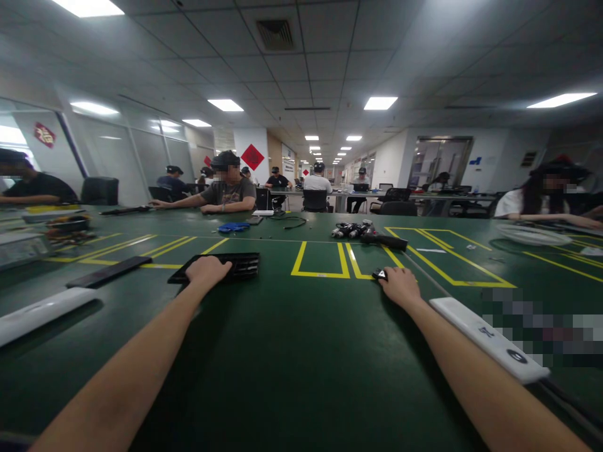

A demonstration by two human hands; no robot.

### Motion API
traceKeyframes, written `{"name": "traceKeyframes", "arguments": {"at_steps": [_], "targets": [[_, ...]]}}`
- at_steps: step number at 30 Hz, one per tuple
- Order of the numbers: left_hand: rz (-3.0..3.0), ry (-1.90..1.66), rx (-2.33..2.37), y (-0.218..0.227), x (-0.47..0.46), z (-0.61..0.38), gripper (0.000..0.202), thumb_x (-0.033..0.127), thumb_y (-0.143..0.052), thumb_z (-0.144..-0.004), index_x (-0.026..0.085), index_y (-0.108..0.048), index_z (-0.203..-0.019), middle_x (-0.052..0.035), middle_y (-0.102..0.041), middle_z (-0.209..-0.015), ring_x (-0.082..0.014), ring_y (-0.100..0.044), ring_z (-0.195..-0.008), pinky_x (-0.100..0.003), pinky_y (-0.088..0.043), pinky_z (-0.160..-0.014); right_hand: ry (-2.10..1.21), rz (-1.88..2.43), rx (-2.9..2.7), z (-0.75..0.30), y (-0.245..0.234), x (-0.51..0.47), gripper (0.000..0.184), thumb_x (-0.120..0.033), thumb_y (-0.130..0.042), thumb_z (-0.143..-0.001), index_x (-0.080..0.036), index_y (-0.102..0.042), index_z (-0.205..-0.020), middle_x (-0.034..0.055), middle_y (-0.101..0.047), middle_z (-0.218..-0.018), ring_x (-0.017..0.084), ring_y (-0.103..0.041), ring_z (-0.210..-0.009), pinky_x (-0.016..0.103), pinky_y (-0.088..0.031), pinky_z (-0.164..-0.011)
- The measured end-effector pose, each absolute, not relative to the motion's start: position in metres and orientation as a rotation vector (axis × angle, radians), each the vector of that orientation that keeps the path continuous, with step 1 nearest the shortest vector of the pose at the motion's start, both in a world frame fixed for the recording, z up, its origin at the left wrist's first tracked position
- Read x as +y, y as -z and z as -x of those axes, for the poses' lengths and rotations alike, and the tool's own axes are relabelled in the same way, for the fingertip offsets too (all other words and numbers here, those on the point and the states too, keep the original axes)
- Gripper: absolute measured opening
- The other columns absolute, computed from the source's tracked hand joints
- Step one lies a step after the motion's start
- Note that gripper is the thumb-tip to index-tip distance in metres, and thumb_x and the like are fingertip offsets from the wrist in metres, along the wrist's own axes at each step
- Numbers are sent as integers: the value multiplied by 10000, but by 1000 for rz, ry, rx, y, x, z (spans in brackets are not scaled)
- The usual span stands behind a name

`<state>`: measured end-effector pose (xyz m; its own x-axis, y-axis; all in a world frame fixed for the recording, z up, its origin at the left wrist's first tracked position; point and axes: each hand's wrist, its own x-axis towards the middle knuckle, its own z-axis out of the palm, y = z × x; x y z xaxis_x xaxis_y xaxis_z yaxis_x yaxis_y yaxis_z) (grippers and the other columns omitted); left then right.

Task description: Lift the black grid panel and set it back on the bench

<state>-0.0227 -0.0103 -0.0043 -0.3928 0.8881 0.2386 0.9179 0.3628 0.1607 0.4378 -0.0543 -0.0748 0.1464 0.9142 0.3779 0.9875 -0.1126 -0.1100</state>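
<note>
My left hand [207,270] is closed over the left part of a black slotted tray [245,266], its fingers partly hidden from me. The tray is close to the green tabletop, tilted slightly. Over to the right, my right hand [401,286] pinches a small black piece with a white mark [379,274] beside a yellow tape outline [365,276]. What kind of piece it is, I cannot make out. Just beyond that hand lie a bundle of dark cables with metallic ends [351,230] and a black handle-like object [385,240].
White bars lie at left [47,311] and right [490,339], the right one beside my forearm. A long black bar [110,271] sits left of the tray. Farther back are a blue item [234,227] and a coiled white cable [532,234]. Several people sit around the tables.
</note>
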Motion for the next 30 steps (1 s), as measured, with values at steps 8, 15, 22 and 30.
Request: {"name": "traceKeyframes", "arguments": {"at_steps": [8, 15, 22, 30], "targets": [[2327, 438, -1784, 28, -33, -74, 317, 184, -282, -852, 137, -578, -956, -127, -593, -978, -212, -559, -908, -291, -395, -785, 440, 1780, -2014, -399, 66, -63, 399, -285, -411, -834, -106, -523, -1173, 149, -509, -1238, 304, -376, -1180, 449, -298, -967], [2500, 320, -1655, 41, -50, -101, 253, 335, -397, -843, 162, -570, -906, -95, -570, -943, -198, -535, -887, -286, -404, -756, 118, 1672, -2289, -368, 64, -79, 343, -288, -345, -878, -151, -604, -1055, 117, -594, -1100, 240, -520, -1019, 340, -413, -850], [2553, 177, -1592, 42, -40, -91, 325, 394, -375, -850, 156, -560, -729, -81, -594, -791, -187, -562, -733, -279, -406, -651, 196, 1703, -2172, -387, 55, -74, 349, -274, -378, -859, -138, -567, -1119, 106, -576, -1140, 239, -498, -1043, 328, -395, -866], [1991, 1416, -2347, 14, -1, -39, 264, 360, -400, -805, 144, -536, -734, -26, -583, -609, -131, -534, -521, -240, -422, -527, 486, 2072, -1860, -438, 58, -65, 349, -283, -374, -849, -106, -555, -1090, 159, -564, -1150, 297, -487, -1055, 409, -345, -883]]}}
